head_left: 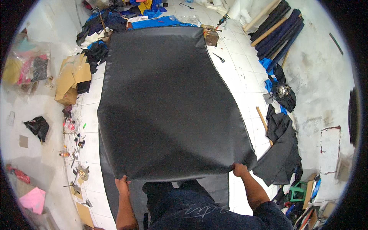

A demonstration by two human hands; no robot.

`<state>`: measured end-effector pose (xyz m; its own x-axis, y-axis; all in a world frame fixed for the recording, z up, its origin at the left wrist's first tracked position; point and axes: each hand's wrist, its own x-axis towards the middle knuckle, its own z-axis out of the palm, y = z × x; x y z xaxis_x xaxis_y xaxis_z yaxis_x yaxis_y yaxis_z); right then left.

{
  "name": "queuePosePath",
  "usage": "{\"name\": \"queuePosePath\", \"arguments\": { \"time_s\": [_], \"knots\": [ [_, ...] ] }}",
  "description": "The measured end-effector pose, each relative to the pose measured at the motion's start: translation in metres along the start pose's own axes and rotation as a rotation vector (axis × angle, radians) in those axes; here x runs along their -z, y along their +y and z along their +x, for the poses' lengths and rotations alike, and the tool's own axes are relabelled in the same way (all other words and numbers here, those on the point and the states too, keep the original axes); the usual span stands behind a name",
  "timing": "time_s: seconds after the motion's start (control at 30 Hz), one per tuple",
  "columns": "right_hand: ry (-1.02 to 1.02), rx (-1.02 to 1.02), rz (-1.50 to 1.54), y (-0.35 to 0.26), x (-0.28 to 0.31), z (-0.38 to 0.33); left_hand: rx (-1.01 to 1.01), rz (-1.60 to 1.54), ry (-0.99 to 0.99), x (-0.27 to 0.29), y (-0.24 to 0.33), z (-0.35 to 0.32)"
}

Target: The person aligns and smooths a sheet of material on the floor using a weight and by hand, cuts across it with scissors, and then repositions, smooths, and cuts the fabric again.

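A long sheet of black fabric [165,96] stretches away from me over the white tiled floor, its near edge lifted in both hands. My left hand [122,184] pinches that edge near its left corner, fingers closed. At the right corner my right hand [240,169] is closed round the same edge. The sheet sags and ripples between the hands, and its right side curves outward. Beneath the raised edge another dark layer of fabric [134,199] lies around my legs; whether it is the same piece, I cannot tell.
Cloth rolls [278,36] lean on the right wall. A dark cloth [281,153] and a wooden stick [264,124] lie to the right. Scissors [219,57] rest beside the sheet. Along the left are a cardboard box [69,96] and small tools. A blue cloth pile [157,22] lies beyond.
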<state>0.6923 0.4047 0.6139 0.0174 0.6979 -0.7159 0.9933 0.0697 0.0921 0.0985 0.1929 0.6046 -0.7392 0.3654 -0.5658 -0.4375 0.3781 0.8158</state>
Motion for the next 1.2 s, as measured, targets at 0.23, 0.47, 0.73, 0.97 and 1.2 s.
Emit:
{"name": "queuePosePath", "arguments": {
  "time_s": [0.23, 0.47, 0.73, 0.97, 1.2],
  "knots": [
    [0.277, 0.102, 0.113, 0.013, -0.130, 0.015, -0.549, 1.217, -0.373, 0.049, -0.163, -0.155],
    [0.349, 0.098, 0.172, -0.001, -0.170, 0.073, 0.191, 1.020, -1.292, 0.098, -0.148, -0.224],
    [0.606, 0.203, 0.131, 0.012, -0.309, 0.210, 0.628, 0.655, -0.630, 0.319, -0.325, -0.097],
    [0.656, 0.242, 0.212, -0.064, -0.414, 0.335, -0.278, 1.325, -0.463, 0.314, -0.381, 0.188],
    [0.728, 0.149, 0.139, -0.023, -0.470, 0.387, 0.254, 0.382, -0.427, 0.067, -0.466, 0.282]
  ]
}}
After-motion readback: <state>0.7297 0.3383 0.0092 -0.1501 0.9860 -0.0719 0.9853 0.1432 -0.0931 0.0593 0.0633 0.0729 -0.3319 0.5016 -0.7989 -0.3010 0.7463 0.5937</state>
